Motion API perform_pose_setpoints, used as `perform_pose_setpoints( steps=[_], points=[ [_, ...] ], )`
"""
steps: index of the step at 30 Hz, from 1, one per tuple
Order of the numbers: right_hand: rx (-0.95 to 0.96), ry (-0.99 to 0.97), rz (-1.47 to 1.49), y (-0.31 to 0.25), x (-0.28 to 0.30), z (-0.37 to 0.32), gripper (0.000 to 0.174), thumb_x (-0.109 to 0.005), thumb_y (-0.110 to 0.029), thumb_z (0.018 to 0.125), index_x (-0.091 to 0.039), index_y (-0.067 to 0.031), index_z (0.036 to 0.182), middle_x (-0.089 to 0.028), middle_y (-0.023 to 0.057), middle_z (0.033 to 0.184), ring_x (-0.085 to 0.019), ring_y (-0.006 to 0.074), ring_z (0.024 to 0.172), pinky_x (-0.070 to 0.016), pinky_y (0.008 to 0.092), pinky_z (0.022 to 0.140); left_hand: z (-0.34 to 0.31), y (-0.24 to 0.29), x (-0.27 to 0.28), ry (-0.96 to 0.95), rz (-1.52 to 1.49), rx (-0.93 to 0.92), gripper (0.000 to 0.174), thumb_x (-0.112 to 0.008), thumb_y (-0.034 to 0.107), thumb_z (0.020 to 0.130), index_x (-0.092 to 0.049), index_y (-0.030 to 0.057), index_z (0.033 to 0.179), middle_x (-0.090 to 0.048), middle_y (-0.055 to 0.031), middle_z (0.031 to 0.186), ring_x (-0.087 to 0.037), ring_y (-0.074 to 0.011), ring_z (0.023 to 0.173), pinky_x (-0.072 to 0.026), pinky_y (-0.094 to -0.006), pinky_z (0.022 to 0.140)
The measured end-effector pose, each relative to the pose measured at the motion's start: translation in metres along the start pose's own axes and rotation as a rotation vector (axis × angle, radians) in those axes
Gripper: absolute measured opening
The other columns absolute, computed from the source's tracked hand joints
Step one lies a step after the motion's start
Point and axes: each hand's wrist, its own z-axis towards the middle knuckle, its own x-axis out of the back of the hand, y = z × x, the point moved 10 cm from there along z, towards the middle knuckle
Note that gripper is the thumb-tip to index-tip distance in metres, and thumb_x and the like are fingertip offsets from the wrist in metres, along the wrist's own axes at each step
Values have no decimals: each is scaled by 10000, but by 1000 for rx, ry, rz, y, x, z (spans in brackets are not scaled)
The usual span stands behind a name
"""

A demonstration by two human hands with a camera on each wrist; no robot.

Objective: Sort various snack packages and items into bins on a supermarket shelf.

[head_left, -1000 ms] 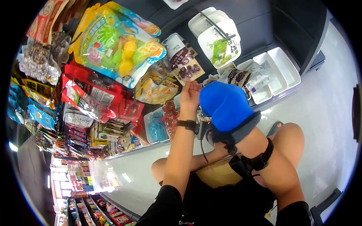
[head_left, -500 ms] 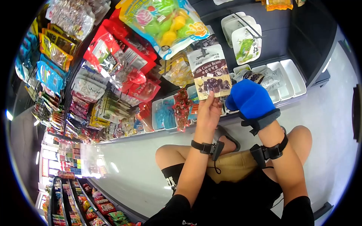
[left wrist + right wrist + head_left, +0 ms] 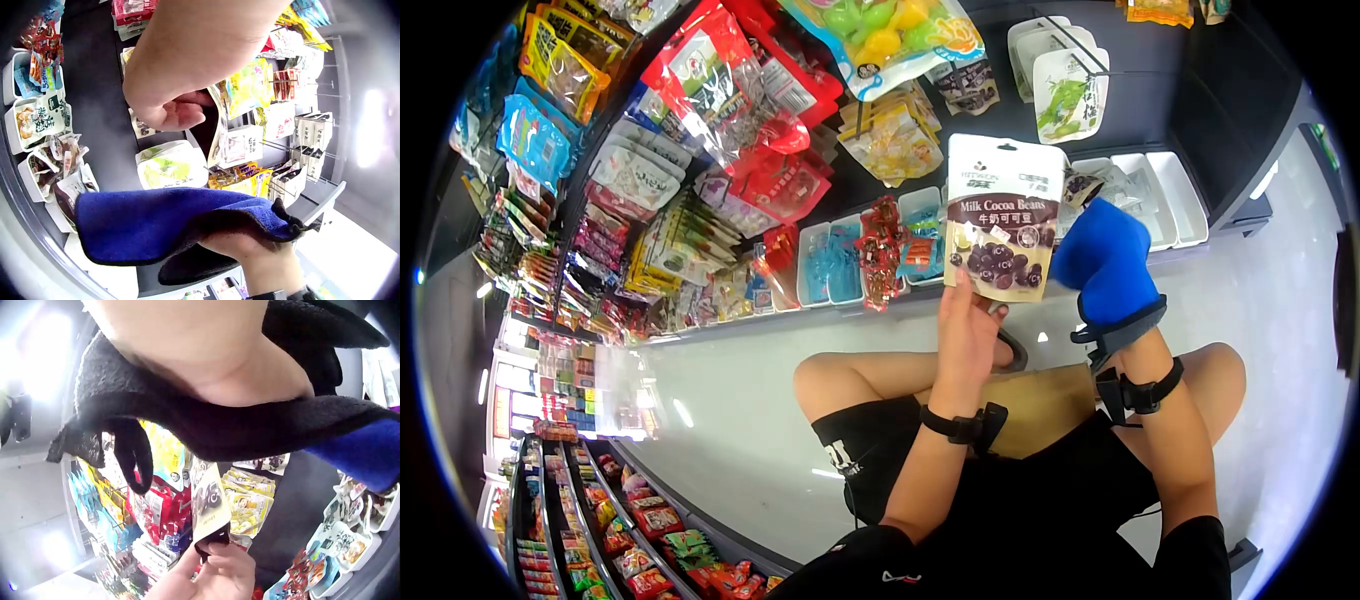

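In a shop aisle of dark shelving (image 3: 1135, 110), a seated person's left hand (image 3: 968, 335) pinches the lower edge of a white, brown and cream plastic pouch (image 3: 998, 222), upright beside a blue fabric mitt with black trim (image 3: 1108, 258). The mitt covers the right hand (image 3: 232, 244); whether its fingers are closed cannot be told. The step appears to be presenting the pouch's printed face; the next move calls for a steady bottom hold and a gentle mitt, lest the pouch bend. White plastic bins (image 3: 1177, 195) crowd the far side; freer room lies toward the lap, above the glossy pale floor (image 3: 730, 400).
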Motion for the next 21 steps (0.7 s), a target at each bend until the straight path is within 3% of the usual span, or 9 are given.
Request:
perform_pose_setpoints(
  steps=[3,5,6,9,11,12,16,19,21],
  points=[
    [-445,340,773,10,17,4,185,-650,-29,684,-530,-10,824,-530,118,687,-587,293,627,-436,368,549,-8,18,-12,42,179,-169,340,-541,240,1071,-528,29,1338,-635,-102,1320,-650,-213,1177,-548,-399,989],
    [-734,579,1289,21,4,-8,182,-632,-27,677,-536,-7,831,-507,121,700,-552,298,624,-406,385,549,-13,25,-13,64,240,-223,340,-553,235,1067,-551,12,1324,-654,-93,1288,-664,-184,1125,-550,-343,953],
    [-736,579,1285,25,6,-11,182,-632,-27,677,-536,-7,831,-507,121,700,-552,298,624,-406,385,549,-15,25,-10,66,237,-221,340,-553,235,1067,-551,12,1324,-654,-93,1288,-664,-184,1125,-550,-343,953],
    [-174,376,424,2,48,6,158,-660,-8,655,-551,-21,769,-537,153,745,-555,350,665,-415,429,593,-19,37,-6,76,350,-294,324,-566,222,1061,-575,1,1297,-668,-90,1257,-671,-162,1083,-549,-326,927],
    [190,216,-152,-28,36,6,150,-678,5,641,-561,-30,728,-557,175,775,-556,384,692,-421,457,622,-22,46,-10,96,315,-372,307,-582,222,1053,-596,5,1270,-679,-85,1231,-666,-146,1068,-540,-318,923],
    [249,179,-270,-34,32,5,156,-677,-12,664,-564,-25,771,-561,177,812,-557,380,732,-423,453,654,-22,50,-10,126,355,-397,328,-561,224,1059,-558,7,1304,-653,-100,1274,-647,-172,1124,-519,-345,978],
    [212,258,-306,-49,25,-3,222,-672,-81,754,-578,-8,942,-577,186,959,-563,365,893,-434,439,786,-28,44,-29,37,325,-339,398,-481,235,1083,-418,19,1412,-540,-140,1414,-567,-245,1273,-470,-410,1067],
    [269,303,-294,-71,-1,-18,294,-668,-132,823,-589,5,1071,-588,192,1070,-567,354,1013,-442,427,885,-29,26,-42,-18,229,-243,402,-472,235,1085,-412,26,1423,-554,-133,1378,-586,-235,1230,-479,-392,1049],
    [271,244,-243,-80,-30,-26,347,-666,-166,868,-596,14,1156,-596,197,1144,-569,346,1094,-447,420,950,-30,6,-43,-44,229,-145,433,-419,254,1101,-380,40,1475,-513,-132,1454,-552,-267,1296,-434,-418,1106]
  ],
)
